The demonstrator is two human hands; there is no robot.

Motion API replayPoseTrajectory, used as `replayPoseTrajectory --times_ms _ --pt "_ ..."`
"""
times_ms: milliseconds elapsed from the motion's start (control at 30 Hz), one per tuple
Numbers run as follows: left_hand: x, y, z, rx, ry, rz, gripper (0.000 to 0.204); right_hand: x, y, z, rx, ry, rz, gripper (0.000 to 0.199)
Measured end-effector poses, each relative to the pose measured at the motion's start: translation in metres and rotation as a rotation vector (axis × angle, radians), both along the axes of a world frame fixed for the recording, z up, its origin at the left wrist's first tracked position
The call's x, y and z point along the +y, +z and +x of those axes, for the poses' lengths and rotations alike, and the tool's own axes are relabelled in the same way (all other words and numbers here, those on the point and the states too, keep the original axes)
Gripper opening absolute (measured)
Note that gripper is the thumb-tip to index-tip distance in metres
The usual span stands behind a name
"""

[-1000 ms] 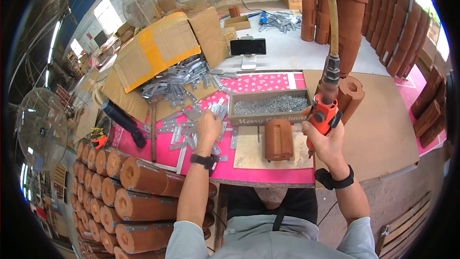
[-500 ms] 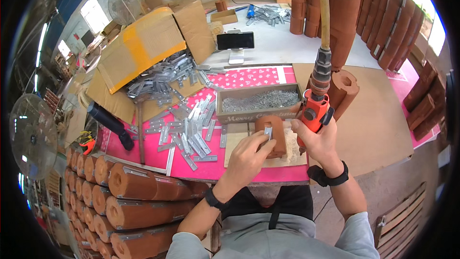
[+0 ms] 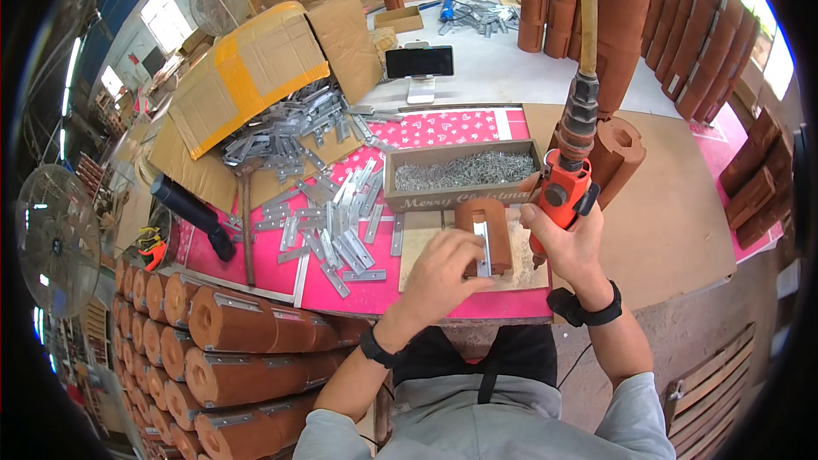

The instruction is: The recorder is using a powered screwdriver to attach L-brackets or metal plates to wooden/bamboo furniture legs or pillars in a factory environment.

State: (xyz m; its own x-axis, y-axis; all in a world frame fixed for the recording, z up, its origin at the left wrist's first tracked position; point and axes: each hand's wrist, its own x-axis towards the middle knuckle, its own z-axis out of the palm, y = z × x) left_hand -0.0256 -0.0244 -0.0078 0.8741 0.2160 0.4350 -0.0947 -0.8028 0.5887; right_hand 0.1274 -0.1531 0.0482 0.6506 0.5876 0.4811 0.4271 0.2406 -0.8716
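So, right hand (image 3: 575,243) around orange driver (image 3: 564,189), left hand (image 3: 437,273) palm-down at brown block (image 3: 498,245), grip unclear.

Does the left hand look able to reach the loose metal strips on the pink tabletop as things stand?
Probably yes: the loose strips lie left of the left hand, with nothing seen between. Its fingers are at another strip on the brown block, so it may need to leave that first.

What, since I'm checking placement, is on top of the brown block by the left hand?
A silvery metal strip lies lengthwise on the brown block. What is beneath the strip is covered, and the left hand hides part of the block's left side.
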Motion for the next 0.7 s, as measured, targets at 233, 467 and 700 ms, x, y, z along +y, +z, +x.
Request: replayPoseTrajectory --times_ms 233,467,700 --pt "0.032 -0.003 0.022 0.178 -0.04 -0.218 0.052 0.001 0.001 -0.003 0.006 0.022 0.037 0.033" --pt "0.027 -0.005 0.013 0.156 -0.068 -0.24 0.072 -0.004 0.005 -0.006 0.02 0.012 -0.006 0.034" --pt "0.026 0.0 0.015 0.101 -0.029 -0.158 0.067 -0.003 0.006 -0.004 0.063 0.028 -0.009 0.038"
